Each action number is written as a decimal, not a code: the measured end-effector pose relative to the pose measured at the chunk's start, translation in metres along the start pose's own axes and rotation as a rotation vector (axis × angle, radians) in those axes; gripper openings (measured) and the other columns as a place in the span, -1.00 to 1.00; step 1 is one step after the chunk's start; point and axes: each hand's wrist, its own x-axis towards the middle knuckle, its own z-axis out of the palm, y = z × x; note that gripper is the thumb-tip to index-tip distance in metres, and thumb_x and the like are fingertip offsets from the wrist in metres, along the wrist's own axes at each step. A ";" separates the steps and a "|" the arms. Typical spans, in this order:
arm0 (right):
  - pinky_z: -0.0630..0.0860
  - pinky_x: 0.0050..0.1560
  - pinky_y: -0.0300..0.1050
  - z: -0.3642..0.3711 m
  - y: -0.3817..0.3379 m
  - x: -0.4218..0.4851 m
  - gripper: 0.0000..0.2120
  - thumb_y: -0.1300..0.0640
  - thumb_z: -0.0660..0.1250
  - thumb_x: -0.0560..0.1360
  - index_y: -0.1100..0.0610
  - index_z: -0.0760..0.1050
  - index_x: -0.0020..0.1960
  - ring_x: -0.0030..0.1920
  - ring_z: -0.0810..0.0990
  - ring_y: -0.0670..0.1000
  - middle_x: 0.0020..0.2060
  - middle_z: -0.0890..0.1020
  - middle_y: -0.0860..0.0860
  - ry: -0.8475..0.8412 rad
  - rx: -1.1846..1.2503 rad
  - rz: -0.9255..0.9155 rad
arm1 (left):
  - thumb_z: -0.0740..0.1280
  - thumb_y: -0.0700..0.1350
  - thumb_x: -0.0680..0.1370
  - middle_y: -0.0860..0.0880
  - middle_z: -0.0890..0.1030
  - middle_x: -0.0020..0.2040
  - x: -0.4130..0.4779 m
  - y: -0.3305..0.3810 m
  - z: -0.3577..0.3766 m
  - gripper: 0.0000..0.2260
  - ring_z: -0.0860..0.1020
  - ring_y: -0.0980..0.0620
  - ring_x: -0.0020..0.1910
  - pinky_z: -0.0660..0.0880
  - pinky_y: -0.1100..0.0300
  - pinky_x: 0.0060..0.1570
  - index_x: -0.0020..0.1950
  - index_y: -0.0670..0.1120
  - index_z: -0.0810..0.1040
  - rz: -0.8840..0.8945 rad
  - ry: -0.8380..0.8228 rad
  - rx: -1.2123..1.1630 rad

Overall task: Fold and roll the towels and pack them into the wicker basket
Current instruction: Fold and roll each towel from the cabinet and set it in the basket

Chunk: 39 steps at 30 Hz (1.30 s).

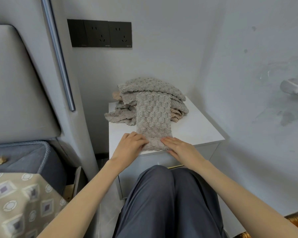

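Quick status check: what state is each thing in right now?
folded towel: long flat strip, not yet rolled
towel pile: crumpled, unfolded, behind the strip
left hand: fingers curled on the strip's near end
right hand: flat, pressing the strip's near end
wall sockets: nothing plugged in
wicker basket: not in view

The person's two bare forearms reach forward from the lower corners of the view and draw together toward the middle, with the knees (165, 189) in dark trousers between them. The left hand (130, 143) lies back upward, wrist straight, its fingers (141, 139) bent at the knuckles and curled onto the near left edge of the folded towel (153, 115); its thumb is hidden. The right hand (177, 146) lies palm down just beside it, fingers straight and close together, pointing forward and to the left, resting flat on the towel's near right end. The two hands are near each other but not touching.
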 end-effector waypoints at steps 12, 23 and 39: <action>0.23 0.36 -0.25 -0.004 0.002 -0.001 -0.67 0.18 0.18 0.63 0.10 0.44 0.38 0.40 0.36 -0.03 0.35 0.47 0.00 0.026 0.224 0.138 | 0.17 0.00 0.60 0.13 0.53 0.27 -0.007 -0.012 -0.002 -0.62 0.36 0.11 0.34 0.15 0.22 0.31 0.43 0.10 0.38 -0.122 -0.164 0.085; 0.31 -0.34 -0.31 -0.014 0.002 0.006 -0.84 0.03 0.20 0.60 0.10 0.43 -0.05 -0.34 0.48 -0.19 -0.31 0.59 -0.10 0.082 0.499 0.418 | 0.22 -0.01 0.60 -0.04 0.61 -0.17 -0.009 -0.005 -0.008 -0.78 0.51 -0.06 -0.08 0.40 0.07 -0.07 -0.17 -0.10 0.50 -0.411 -0.114 -0.384; 0.48 -0.03 0.02 0.002 -0.012 0.022 -0.68 -0.17 0.28 0.52 0.07 0.43 0.06 -0.08 0.58 0.11 -0.19 0.65 -0.01 0.284 0.278 0.712 | 0.13 0.05 0.62 -0.07 0.56 -0.28 0.009 0.010 0.015 -0.67 0.53 -0.14 -0.21 0.35 0.05 -0.15 -0.23 -0.13 0.41 -0.664 0.019 -0.196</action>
